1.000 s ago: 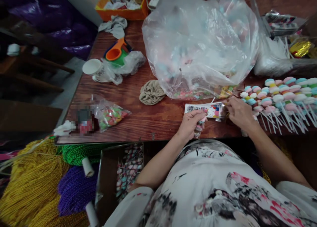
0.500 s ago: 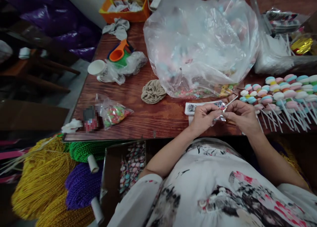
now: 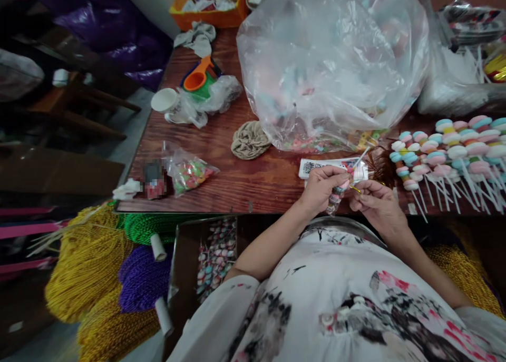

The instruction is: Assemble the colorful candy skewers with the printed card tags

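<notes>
— Fingers of the left hand are doing what?
— Curled tight around a wrapped candy stick, right of frame centre, at the table edge.
— And the right hand?
— Pinching a thin gold tie just beside the stick. Rows of candy sticks lie at right, below the big plastic bag.

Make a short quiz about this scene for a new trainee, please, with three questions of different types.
1. True or false: the left hand holds a bagged lollipop.
2. The right hand pinches: A) scissors B) a gold twist tie C) a cup
3. Fill in: the unwrapped lollipops lie on the table to the person's ____.

Key: 1 true; 2 B; 3 right
</notes>
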Tool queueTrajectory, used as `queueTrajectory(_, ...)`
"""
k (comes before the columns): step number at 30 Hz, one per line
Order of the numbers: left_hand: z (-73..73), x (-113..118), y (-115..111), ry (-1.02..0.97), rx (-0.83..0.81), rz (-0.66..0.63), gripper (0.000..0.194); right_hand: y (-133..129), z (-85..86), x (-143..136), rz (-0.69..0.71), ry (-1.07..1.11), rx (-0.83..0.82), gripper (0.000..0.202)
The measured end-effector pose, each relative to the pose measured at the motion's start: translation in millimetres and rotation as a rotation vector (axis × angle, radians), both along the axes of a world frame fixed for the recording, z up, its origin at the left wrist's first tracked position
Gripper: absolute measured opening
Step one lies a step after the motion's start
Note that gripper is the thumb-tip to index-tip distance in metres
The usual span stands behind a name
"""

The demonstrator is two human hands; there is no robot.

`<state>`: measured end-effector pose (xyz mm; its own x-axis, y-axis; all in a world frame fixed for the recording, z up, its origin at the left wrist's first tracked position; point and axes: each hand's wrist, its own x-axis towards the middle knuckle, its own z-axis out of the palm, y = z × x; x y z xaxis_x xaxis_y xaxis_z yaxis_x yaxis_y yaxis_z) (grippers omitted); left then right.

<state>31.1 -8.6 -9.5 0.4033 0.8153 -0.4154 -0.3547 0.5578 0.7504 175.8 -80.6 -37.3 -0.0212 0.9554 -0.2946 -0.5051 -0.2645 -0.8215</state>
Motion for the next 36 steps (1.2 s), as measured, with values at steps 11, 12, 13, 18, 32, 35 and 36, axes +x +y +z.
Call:
queueTrajectory(11, -5.5, -14, -3, 0.171, 0.200, 0.009, 0.019, 8, 39.8, -2, -0.256, -0.896, 0.563, 0.013)
queueTrajectory(12, -5.8, -13, -5, 0.167, 0.227, 0.012, 0.016, 13, 40.2, -5, -0.184, -0.963, 0.616, 0.014)
queueTrajectory(13, -5.7, -13, -6, 0.164, 0.248, 0.015, 0.015, 17, 39.0, -9, -0.131, -0.993, 0.644, 0.014)
queueTrajectory(18, 0.1, -19, -10, 0.239, 0.413, -0.053, 0.017, 26, 24.8, -14, -0.150, -0.948, 0.512, 0.006)
queueTrajectory(32, -12.0, -22, -8, 0.193, 0.417, -0.078, 0.026, 31, 20.5, 4, 0.117, -0.924, 0.404, 0.007)
queueTrajectory(35, -14.5, -22, -7, 0.217, 0.416, -0.058, 0.027, 30, 22.9, -1, 0.081, -0.999, 0.416, 0.011)
queueTrajectory(36, -15.4, -23, -7, 0.222, 0.410, -0.050, 0.027, 29, 23.4, -3, 0.051, -1.004, 0.421, 0.011)
